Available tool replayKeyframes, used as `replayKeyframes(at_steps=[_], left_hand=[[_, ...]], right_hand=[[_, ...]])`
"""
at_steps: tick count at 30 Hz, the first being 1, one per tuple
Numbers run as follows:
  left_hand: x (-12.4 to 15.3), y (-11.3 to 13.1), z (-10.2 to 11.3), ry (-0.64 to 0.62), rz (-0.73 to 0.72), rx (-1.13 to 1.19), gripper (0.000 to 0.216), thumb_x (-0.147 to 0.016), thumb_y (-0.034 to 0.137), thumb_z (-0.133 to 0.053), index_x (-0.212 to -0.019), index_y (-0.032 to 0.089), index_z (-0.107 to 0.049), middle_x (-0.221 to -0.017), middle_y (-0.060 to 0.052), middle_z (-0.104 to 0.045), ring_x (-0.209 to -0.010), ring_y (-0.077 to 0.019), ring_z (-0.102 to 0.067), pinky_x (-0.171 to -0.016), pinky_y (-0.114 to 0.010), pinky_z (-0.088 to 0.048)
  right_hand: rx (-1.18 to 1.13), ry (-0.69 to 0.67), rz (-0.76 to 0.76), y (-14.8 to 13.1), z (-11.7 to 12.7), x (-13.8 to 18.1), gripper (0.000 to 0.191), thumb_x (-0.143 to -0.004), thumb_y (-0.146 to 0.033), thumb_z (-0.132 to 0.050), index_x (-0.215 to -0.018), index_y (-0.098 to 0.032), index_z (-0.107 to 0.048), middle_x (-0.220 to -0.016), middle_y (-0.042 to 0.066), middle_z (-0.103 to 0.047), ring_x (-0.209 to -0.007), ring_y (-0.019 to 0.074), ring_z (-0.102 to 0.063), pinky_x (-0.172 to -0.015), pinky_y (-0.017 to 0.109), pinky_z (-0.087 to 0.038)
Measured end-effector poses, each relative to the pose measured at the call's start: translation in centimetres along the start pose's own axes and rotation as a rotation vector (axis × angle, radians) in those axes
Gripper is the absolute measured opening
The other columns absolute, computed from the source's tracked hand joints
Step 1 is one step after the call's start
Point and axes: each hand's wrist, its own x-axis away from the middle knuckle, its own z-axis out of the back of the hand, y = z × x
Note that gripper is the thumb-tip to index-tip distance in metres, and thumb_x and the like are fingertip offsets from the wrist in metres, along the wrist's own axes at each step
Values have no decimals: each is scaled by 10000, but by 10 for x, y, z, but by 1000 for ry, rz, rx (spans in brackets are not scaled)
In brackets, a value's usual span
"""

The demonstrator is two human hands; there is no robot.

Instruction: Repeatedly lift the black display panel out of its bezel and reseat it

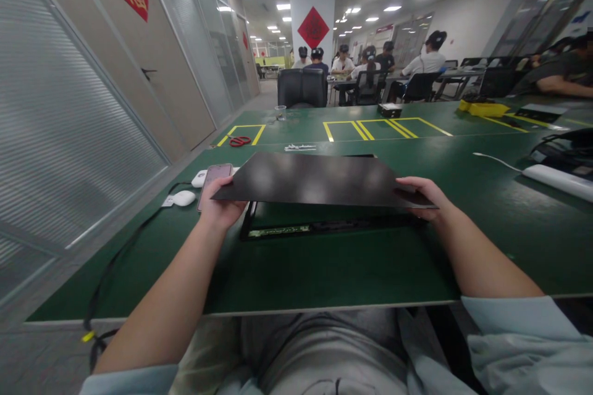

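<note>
I have my left hand (221,208) and right hand (425,194) pinching opposite ends of a black panel (315,179) above a dark frame (333,225) on the green table (333,278). I judge this a two-handed holding step; moving calls for even grip.

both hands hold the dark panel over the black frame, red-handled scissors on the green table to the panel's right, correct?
Not quite: the head view shows the red-handled scissors on the green table left of the dark panel. The left hand and right hand do hold it over the black frame.
</note>
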Motion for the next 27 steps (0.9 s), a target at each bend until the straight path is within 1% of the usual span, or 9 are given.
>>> replayKeyframes(at_steps=[2, 7, 11, 14, 17, 19, 22, 25, 27], left_hand=[[0, 1, -2, -2, -41, 7, 184, -726, 140, -598, -869, 176, -709, -785, -22, -747, -691, -165, -704, -655, -243, -597], [5, 5, -8, 9, -140, 51, 123, -702, 139, -585, -774, 191, -671, -724, -2, -715, -629, -149, -669, -683, -243, -596], [7, 4, -11, 9, -126, 76, 184, -679, 127, -584, -812, 209, -682, -740, -6, -735, -660, -171, -679, -668, -249, -595], [8, 2, -12, 9, -95, 65, 230, -662, 128, -587, -855, 193, -692, -756, -25, -749, -666, -192, -685, -638, -268, -594], [10, 0, -13, 16, -77, 22, 241, -655, 125, -573, -860, 177, -688, -705, -20, -715, -582, -169, -646, -560, -252, -562], [10, -2, -13, -2, -68, -46, 259, -660, 120, -576, -883, 184, -691, -679, -6, -688, -573, -167, -644, -557, -251, -558], [9, -6, -12, -66, -74, -142, 323, -655, 121, -591, -946, 193, -710, -696, -8, -686, -696, -211, -711, -655, -289, -604], [6, -11, -11, -119, -73, -190, 371, -631, 128, -612, -983, 178, -719, -787, -38, -727, -853, -259, -750, -753, -332, -630], [5, -14, -10, -131, -67, -217, 380, -618, 130, -625, -982, 174, -721, -843, -50, -746, -904, -272, -755, -780, -339, -633]], right_hand=[[12, -20, -9, 1, 2, -5, 190, -793, -150, -628, -940, -187, -742, -708, 86, -758, -628, 260, -734, -563, 355, -608], [46, 35, 121, 4, 2, -12, 234, -796, -63, -606, -982, -159, -712, -776, 87, -773, -614, 158, -709, -568, 231, -578], [79, 57, 148, 5, 1, -13, 225, -829, -85, -589, -1015, -168, -685, -794, 103, -771, -630, 166, -713, -566, 237, -572], [98, 74, 172, 5, 5, -15, 255, -786, -93, -615, -1018, -183, -671, -788, 95, -767, -658, 181, -723, -589, 253, -580], [120, 117, 218, 5, 10, -18, 297, -736, -111, -639, -1017, -206, -664, -787, 86, -768, -676, 196, -728, -600, 268, -575], [140, 155, 247, 5, 14, -20, 315, -714, -127, -648, -1014, -222, -667, -781, 75, -770, -684, 199, -727, -594, 271, -559], [194, 216, 283, 4, 19, -24, 299, -708, -163, -656, -995, -241, -689, -755, 51, -772, -667, 190, -702, -541, 256, -490], [272, 268, 310, 4, 26, -30, 236, -707, -226, -681, -940, -240, -719, -720, 46, -768, -592, 170, -628, -484, 253, -381], [303, 296, 334, 5, 29, -33, 212, -691, -266, -701, -899, -234, -728, -705, 53, -764, -562, 165, -589, -472, 264, -335]])
